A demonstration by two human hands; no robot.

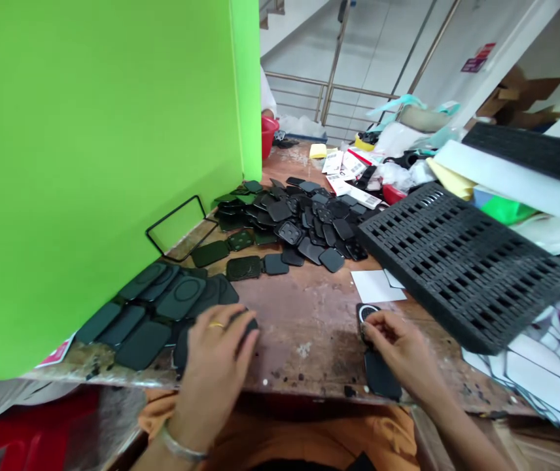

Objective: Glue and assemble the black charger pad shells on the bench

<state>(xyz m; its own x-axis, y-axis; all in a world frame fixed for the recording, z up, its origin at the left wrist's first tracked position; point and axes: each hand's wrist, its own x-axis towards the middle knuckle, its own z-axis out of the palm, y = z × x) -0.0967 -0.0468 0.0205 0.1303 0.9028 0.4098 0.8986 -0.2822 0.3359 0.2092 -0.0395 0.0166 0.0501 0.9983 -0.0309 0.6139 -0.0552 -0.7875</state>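
Note:
My left hand [221,353], with a ring and a bracelet, is over the front left of the table, its fingers curved around a dark rounded piece [249,320]. My right hand [392,340] has thumb and fingertips together on the upper part of a black hinged piece [382,376]. That piece lies unfolded near the front edge, with a white ring on its far half. Overlapping dark flat pads [142,343], some marked with a circle, lie left of my left hand. A large heap of black pieces [309,216] spreads at the middle back.
A green panel [103,163] stands along the left side. At right lies a slotted black foam block [466,261], with white sheets [535,373] below it. White cards [375,286] rest beside the block. A thin black frame [175,216] leans on the panel. A person's white sleeve [267,95] shows behind.

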